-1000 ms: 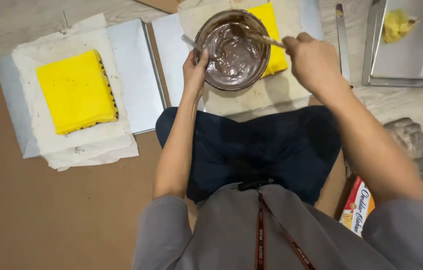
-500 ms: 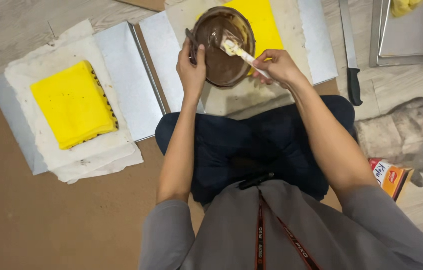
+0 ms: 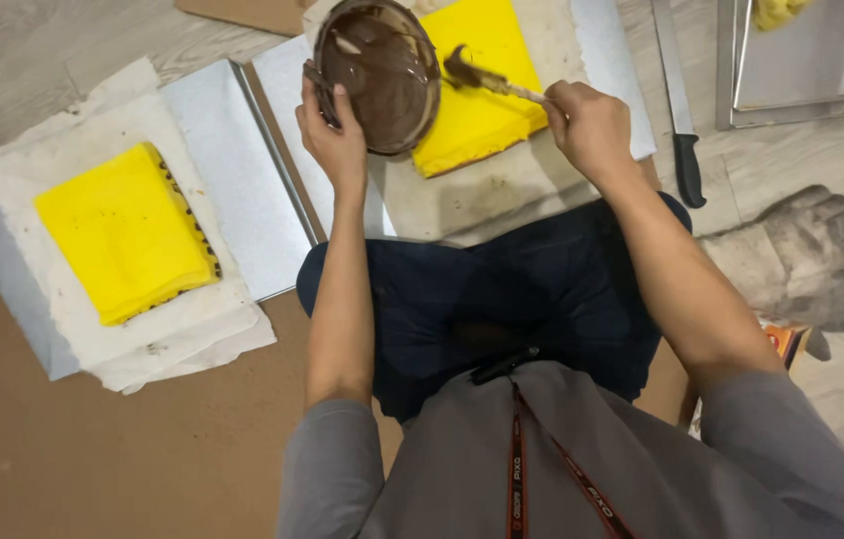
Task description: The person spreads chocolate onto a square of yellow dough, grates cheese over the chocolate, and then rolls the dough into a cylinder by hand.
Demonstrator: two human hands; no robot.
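A: While the left hand (image 3: 337, 140) grips the rim of the brown bowl (image 3: 379, 75), fingers closed on its near edge and thumb on the side, the bowl is tilted toward the person. Do you see it?

B: Yes. Inside it is a dark chocolate cream, smeared on the walls. The right hand (image 3: 590, 125) is closed around the handle of a spatula (image 3: 490, 80), and the loaded tip points away from that grip, to the left, just beside the bowl's rim.

A: What lies under the tip?

B: A yellow cake sheet (image 3: 477, 95) on pale paper, over a metal tray (image 3: 602, 60). The bowl covers its left part, and the spatula hangs above the middle of it.

A: What could go wrong, in your opinion?

B: I think the cream may drop from the tip before it is placed, because the lump looks heavy. Also the bowl is held only at one edge; if the fingers slip on a greasy rim, it could fall onto the cake and dent it.

A: And further from the hands?

B: Right of the right hand lies a black-handled knife (image 3: 679, 110), well apart. Far left of the left hand a second yellow cake (image 3: 128, 235) rests on its paper.
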